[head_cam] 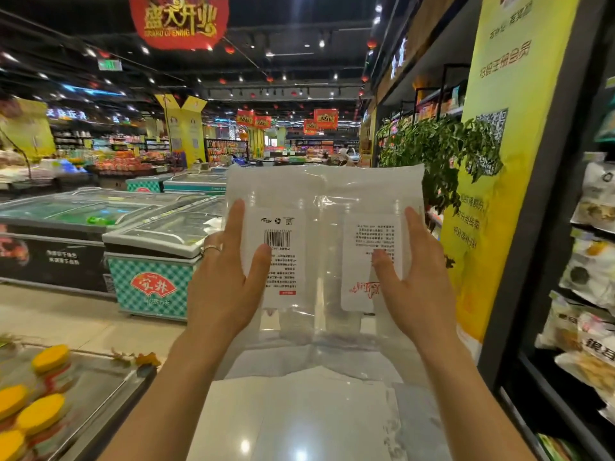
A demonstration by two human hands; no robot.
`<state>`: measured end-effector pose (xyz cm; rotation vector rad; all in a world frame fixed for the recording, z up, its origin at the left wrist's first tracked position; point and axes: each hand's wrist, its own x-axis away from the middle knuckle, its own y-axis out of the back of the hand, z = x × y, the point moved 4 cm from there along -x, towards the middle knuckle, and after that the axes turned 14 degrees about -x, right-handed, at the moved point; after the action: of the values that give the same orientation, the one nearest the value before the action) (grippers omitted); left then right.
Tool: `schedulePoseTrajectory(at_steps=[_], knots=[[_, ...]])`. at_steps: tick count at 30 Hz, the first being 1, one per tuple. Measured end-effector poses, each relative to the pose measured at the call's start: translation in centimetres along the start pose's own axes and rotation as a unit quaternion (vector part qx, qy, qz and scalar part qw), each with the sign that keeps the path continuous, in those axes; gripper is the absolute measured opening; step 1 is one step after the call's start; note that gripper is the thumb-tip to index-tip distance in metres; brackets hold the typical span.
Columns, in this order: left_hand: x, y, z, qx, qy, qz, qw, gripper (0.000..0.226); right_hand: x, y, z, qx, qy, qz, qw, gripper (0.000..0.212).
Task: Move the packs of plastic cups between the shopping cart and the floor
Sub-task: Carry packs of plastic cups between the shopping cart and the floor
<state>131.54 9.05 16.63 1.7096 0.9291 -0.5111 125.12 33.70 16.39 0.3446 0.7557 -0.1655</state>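
Observation:
I hold a clear pack of plastic cups [324, 201] upright at chest height in the middle of the head view. It carries two white labels, one with a barcode, and the print is upside down. My left hand [226, 287] grips its left edge, with the thumb and forefinger on the near face and a ringed finger round the side. My right hand [419, 287] grips the right edge the same way. The pack's loose lower film hangs between my wrists. No shopping cart is in view.
Glass-topped chest freezers [156, 237] stand to the left. Beside my left arm, a counter holds yellow-lidded jars [43, 414]. On the right are a yellow pillar [499, 161], a leafy plant [439, 151] and a shelf of bagged goods [592, 261]. Glossy floor [299, 420] lies below.

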Motion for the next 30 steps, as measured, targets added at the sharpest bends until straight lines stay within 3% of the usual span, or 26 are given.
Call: schedulePoseTrajectory(at_steps=[11, 30], knots=[[-10.3, -14.1, 3.2, 0.022, -0.002, 0.015, 1.000, 0.068, -10.8, -8.9, -10.1, 0.021, -0.004, -0.014, 1.000, 0.069], [-37.9, -38.4, 16.9, 0.011, 0.010, 0.035, 0.999, 0.068, -34.7, -35.1, -24.6, 0.015, 0.002, -0.024, 1.000, 0.067]])
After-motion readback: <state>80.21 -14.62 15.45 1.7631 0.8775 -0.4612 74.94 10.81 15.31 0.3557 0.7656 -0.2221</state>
